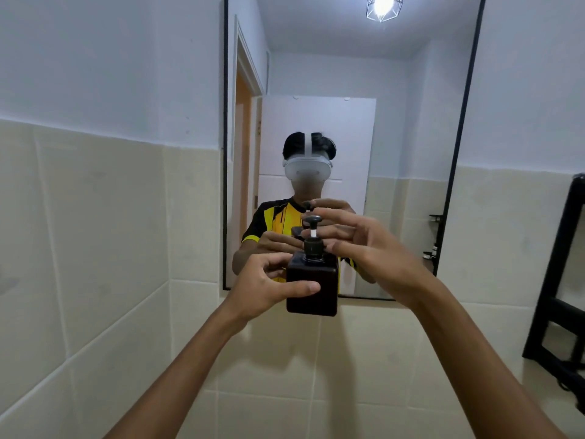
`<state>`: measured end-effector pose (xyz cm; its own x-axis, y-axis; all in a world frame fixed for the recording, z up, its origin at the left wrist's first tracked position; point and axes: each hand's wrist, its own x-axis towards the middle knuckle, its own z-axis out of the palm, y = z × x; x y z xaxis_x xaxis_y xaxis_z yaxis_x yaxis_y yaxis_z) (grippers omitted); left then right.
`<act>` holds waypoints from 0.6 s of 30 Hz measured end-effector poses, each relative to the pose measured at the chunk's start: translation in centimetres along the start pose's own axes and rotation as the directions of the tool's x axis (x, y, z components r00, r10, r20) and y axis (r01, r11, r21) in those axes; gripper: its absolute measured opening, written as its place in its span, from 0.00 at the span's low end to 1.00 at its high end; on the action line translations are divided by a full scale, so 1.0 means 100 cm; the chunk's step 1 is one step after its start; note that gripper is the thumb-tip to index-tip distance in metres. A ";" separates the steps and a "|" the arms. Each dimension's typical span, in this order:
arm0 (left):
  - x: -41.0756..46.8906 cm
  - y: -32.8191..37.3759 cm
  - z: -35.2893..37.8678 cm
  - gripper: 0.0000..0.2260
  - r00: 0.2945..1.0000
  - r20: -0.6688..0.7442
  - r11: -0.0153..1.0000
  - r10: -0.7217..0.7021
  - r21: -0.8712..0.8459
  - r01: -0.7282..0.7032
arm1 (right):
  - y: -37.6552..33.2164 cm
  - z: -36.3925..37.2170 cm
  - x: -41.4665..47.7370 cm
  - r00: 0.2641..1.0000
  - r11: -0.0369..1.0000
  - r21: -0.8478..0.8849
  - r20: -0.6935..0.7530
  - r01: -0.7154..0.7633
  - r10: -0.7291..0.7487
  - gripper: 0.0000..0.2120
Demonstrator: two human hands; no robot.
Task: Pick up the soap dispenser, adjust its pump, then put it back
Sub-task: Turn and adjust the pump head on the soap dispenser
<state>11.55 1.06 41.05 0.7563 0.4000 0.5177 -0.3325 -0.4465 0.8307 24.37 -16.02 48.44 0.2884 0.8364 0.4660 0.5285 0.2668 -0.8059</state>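
Note:
A dark square soap dispenser [311, 288] is held up in the air in front of the mirror. My left hand [266, 285] grips its body from the left, thumb across the front face. Its black pump [312, 229] is raised, showing a white stem above the collar. My right hand [357, 240] is at the pump from the right, fingers spread and curved around the pump head and stem; the fingertips touch or nearly touch it, but a firm grip cannot be made out.
A black-framed mirror [456, 160] hangs on the wall and reflects a person with a headset and both hands. Beige tiles [104, 236] cover the lower wall. A black rack [557, 280] stands at the right edge.

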 end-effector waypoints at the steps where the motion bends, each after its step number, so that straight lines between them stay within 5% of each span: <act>1: 0.001 -0.001 0.000 0.22 1.000 0.001 1.000 0.000 -0.013 0.000 | 0.002 -0.002 0.000 1.000 1.000 0.007 -0.008 0.002 -0.002 0.25; 6: 0.005 -0.005 -0.004 0.24 1.000 -0.013 0.998 -0.023 -0.061 0.022 | 0.008 -0.009 0.004 0.995 0.998 0.058 -0.102 0.006 0.000 0.27; 12: 0.011 0.000 -0.009 0.23 0.998 0.059 0.999 0.001 -0.034 0.001 | 0.005 -0.010 0.013 0.999 0.987 0.156 0.048 -0.026 0.018 0.25; 18: 0.010 0.000 -0.016 0.27 0.999 0.041 0.996 -0.009 -0.084 0.012 | -0.004 -0.023 0.020 0.996 0.969 0.230 0.041 -0.084 0.077 0.33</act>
<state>11.40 2.77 41.95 0.7818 0.3707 0.5014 -0.3691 -0.3731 0.8512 26.59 -15.59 50.48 0.2955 0.8733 0.3874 0.3042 0.2984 -0.9047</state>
